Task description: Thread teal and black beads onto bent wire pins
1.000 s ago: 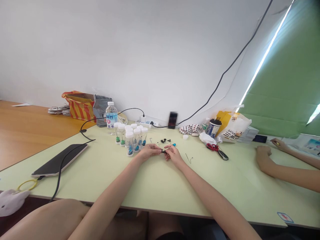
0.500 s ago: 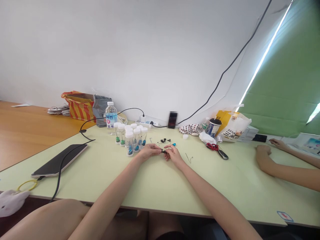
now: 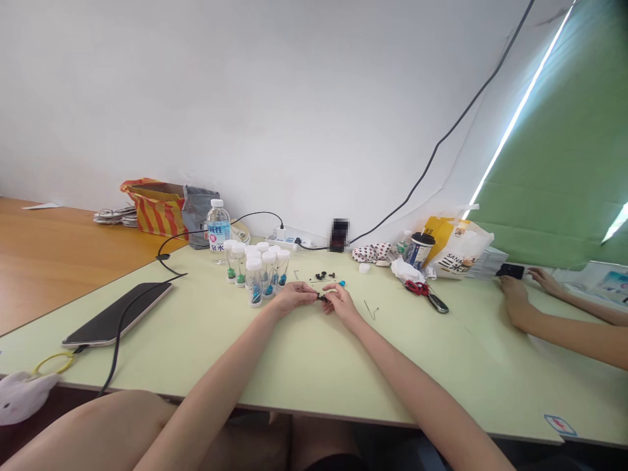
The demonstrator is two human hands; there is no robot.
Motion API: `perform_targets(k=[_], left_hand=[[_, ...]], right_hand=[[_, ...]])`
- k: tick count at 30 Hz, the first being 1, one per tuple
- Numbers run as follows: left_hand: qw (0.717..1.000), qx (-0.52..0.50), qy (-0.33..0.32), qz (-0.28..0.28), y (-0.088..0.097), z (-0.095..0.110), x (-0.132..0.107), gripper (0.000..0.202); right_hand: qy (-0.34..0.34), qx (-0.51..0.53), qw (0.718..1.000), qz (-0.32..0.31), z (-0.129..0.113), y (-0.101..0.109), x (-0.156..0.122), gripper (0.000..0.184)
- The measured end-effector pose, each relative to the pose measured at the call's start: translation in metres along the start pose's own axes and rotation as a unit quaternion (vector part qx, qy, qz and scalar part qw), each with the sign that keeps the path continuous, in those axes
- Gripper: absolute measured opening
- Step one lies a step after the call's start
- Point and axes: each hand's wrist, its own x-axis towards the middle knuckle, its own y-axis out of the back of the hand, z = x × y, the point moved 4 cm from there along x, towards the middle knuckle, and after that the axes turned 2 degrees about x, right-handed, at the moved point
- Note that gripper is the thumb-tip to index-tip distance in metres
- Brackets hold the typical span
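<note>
Between my two hands, just above the table [image 3: 314, 366], is a small black part [image 3: 322, 297] whose kind I cannot make out. My left hand [image 3: 295, 297] pinches its left end. Closed on its right end is my right hand [image 3: 341, 303], with some fingers hidden behind. Beyond the hands lie several loose black pieces [image 3: 321, 275] and a small blue piece [image 3: 342, 284]. Clear tubes with white caps [image 3: 254, 281] stand left of my left hand, holding blue or green parts. Bent thin metal rods [image 3: 371, 310] lie right of my right hand.
A water bottle [image 3: 217, 229] and a phone on a cable [image 3: 118, 315] are at left. To the right are red-handled scissors [image 3: 417, 288], a black-lidded cup [image 3: 420, 250] and a paper bag [image 3: 458, 248]. Another person's arms [image 3: 549, 320] rest at the far right.
My hands and the black part look nearly the same. At far right, the other person's nearer hand has moved forward to a dark object by the stacked boxes.
</note>
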Motion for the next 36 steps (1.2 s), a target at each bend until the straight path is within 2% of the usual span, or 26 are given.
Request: perform_targets(k=[3,8,16,23,31,36], left_hand=[[1.000,-0.002,0.000,0.002,-0.0001,0.0007,-0.0007,0.025],[1.000,-0.001,-0.003,0.004,0.0005,0.0002,-0.0004,0.024],[1.000,-0.003,0.002,-0.005,-0.0011,0.0011,-0.0013,0.025],[1.000,0.002,-0.001,-0.002,-0.0003,0.0012,-0.0016,0.025],[1.000,-0.007,0.003,-0.003,-0.0015,0.0014,-0.0015,0.026],[1.000,-0.010,-0.001,0.002,-0.0007,0.0017,-0.0021,0.026]], right_hand=[[0.002,0.004,1.000,0.007,0.0006,0.0011,0.0007,0.023],[0.041,-0.001,0.999,0.020,-0.0018,0.0023,0.0010,0.028],[-0.003,-0.004,1.000,-0.005,-0.0009,-0.0009,-0.0008,0.021],[0.037,0.009,0.999,0.024,-0.0054,0.0016,-0.0009,0.028],[0.001,0.007,1.000,0.002,-0.0008,-0.0002,-0.0005,0.023],[0.041,0.020,0.999,0.019,-0.0028,0.0021,-0.0001,0.029]])
